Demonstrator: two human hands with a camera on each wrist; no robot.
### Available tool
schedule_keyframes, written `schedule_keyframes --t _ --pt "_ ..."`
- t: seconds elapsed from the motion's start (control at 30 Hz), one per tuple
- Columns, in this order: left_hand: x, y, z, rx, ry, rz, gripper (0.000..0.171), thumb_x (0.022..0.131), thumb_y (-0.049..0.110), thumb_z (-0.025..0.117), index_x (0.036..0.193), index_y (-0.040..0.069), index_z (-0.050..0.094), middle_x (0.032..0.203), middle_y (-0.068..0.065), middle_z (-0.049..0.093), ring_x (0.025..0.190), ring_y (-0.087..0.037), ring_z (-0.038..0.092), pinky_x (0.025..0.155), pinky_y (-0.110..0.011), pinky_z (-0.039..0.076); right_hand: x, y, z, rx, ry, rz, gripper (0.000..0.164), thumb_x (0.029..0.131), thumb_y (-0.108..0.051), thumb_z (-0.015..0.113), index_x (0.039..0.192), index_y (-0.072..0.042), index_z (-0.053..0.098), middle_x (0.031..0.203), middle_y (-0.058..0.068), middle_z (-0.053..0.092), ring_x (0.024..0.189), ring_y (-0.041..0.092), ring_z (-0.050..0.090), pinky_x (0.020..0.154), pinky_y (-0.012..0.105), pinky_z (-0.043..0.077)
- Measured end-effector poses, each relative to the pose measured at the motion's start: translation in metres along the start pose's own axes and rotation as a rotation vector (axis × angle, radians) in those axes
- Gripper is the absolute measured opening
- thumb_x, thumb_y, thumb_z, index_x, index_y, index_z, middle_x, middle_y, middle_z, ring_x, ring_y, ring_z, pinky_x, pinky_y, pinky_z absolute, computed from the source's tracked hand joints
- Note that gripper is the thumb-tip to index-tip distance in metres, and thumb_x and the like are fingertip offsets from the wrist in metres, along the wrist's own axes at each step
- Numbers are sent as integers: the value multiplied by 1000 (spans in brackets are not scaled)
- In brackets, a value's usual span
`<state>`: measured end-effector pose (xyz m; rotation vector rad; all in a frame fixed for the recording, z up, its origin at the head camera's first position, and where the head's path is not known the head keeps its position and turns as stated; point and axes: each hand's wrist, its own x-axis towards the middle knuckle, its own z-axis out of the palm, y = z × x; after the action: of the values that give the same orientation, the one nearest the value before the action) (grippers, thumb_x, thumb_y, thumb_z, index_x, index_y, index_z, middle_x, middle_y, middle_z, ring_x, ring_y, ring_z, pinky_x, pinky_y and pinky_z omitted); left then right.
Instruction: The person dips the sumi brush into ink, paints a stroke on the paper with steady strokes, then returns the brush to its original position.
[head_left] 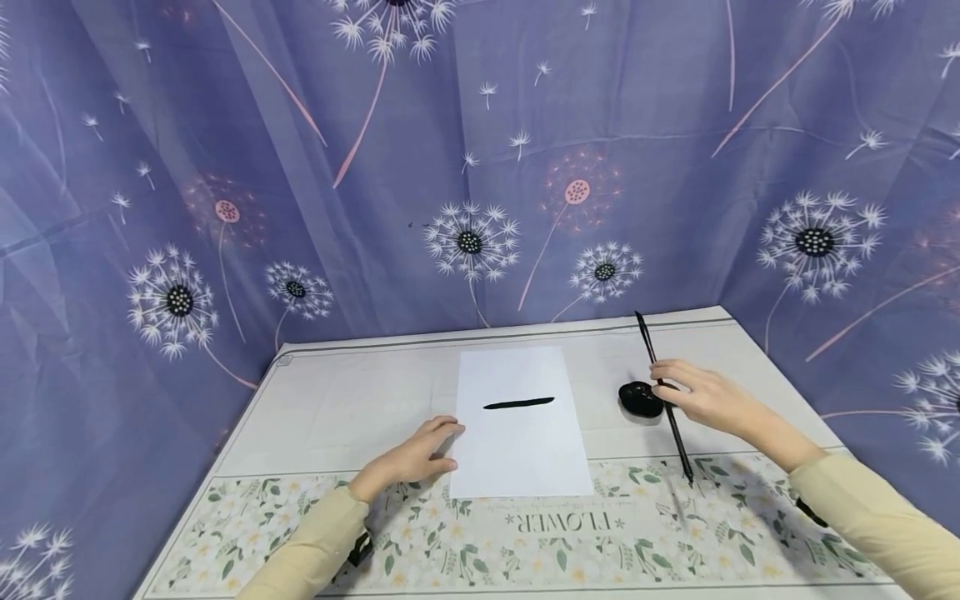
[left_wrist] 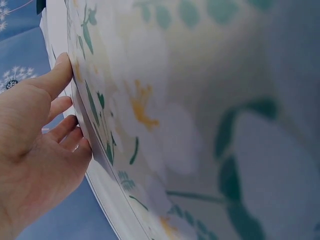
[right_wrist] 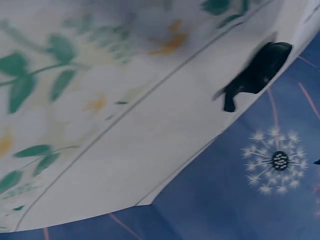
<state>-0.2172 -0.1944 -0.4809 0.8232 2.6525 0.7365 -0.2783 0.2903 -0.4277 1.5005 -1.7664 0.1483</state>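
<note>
A white sheet of paper (head_left: 517, 458) lies on the table with one thick black stroke (head_left: 519, 403) across its upper half. My left hand (head_left: 416, 454) rests at the sheet's left edge, fingers spread and fairly straight; the left wrist view shows the same hand (left_wrist: 45, 125) from the palm side. To the right of the paper, my right hand (head_left: 708, 398) holds a long black brush (head_left: 678, 433) between thumb and fingers. Just left of that hand sits a small glossy black dish (head_left: 639, 400), also visible as a dark dish (right_wrist: 262, 67) in the right wrist view, where the hand is out of sight.
A white tablecloth (head_left: 360, 400) with a flowered band and the upside-down word FLOWER covers the table. Behind and at both sides hangs a purple-blue curtain (head_left: 390, 275) printed with dandelions. Dark wrist devices (head_left: 361, 548) show at the sleeves.
</note>
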Motion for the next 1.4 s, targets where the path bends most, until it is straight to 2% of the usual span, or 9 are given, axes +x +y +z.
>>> schedule_keyframes --t 0.4,0.7,0.8,0.87,0.9,1.03,1.1,1.23,1.4 --pt "0 0 1 -3 -1 -7 61 97 26 59 148 2 34 154 -23 25 143 -40 25 112 -55 34 -31 -5 -2 -46 -119 -14 47 91 6 18 94 -8 63 104 16 64 99 31 60 76 39 51" --pt "1 1 -1 4 6 -24 61 97 25 59 147 2 35 154 -22 26 143 -39 25 113 -55 33 -51 -9 -3 -94 -160 -21 51 101 3 14 93 -8 63 102 15 65 97 30 61 82 37 46" --pt "1 0 -1 8 5 -17 61 97 26 59 147 2 35 154 -23 26 143 -40 26 113 -55 34 -56 -10 -3 -96 -176 -19 55 95 4 11 93 -7 65 102 15 66 97 30 62 93 34 46" --pt "1 -2 0 12 3 -9 61 97 27 59 148 2 34 154 -22 26 143 -39 26 112 -54 35 -60 -11 -3 -80 -197 -14 49 87 10 21 96 -5 66 104 17 67 98 32 61 111 30 38" --pt "0 -2 1 13 1 -6 61 97 27 59 148 2 34 154 -22 25 143 -39 26 112 -54 35 -62 -12 -3 -68 -214 -8 46 80 12 28 97 -5 67 105 17 66 98 32 60 110 32 39" --pt "1 -3 1 15 -1 -6 61 97 27 60 148 3 35 154 -21 25 143 -39 26 112 -53 35 -66 -14 -2 -52 -237 8 51 72 10 26 97 -3 69 104 17 66 98 32 60 95 36 52" --pt "1 -3 2 24 3 -1 61 97 26 60 147 3 35 154 -21 26 142 -39 27 112 -53 35 -66 -16 0 -78 -236 10 56 83 8 15 94 -4 69 102 14 66 96 29 61 73 37 55" --pt "2 -4 3 37 7 -2 61 96 28 61 147 4 37 153 -21 27 142 -38 28 112 -52 37 -69 -20 3 -117 -234 1 64 101 1 4 90 -7 67 99 11 66 93 26 63 71 34 57" --pt "2 -4 3 39 7 -12 61 96 28 61 147 5 37 154 -19 27 143 -37 28 112 -51 37 -74 -23 7 -151 -256 -7 63 106 -3 6 87 -9 66 99 8 66 93 22 62 74 32 56"
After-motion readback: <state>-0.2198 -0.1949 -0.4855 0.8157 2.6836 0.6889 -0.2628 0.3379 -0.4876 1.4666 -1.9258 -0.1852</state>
